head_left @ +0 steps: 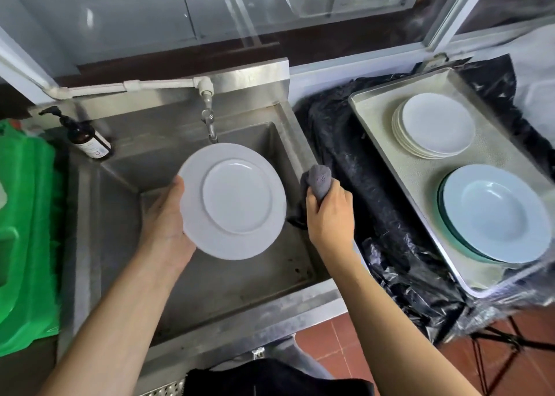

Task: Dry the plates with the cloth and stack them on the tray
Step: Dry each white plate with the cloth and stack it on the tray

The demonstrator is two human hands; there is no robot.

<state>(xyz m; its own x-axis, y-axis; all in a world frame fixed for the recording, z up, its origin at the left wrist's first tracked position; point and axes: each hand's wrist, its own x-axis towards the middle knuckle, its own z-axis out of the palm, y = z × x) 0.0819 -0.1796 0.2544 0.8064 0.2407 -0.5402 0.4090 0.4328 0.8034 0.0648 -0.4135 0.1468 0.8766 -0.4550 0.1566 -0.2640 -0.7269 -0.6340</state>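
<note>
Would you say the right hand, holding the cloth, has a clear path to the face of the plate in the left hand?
Probably yes. The right hand and grey cloth sit just beside the white plate, whose face is uncovered; the left hand grips only its left rim.

Both forearms are seen bare, no sleeves; left hand (163, 215) and right hand (330, 212) are ungloved, ringless.

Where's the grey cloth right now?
In the head view the grey cloth is bunched in the right hand, over the right edge of the sink, just right of the white plate held by the left hand.
</note>
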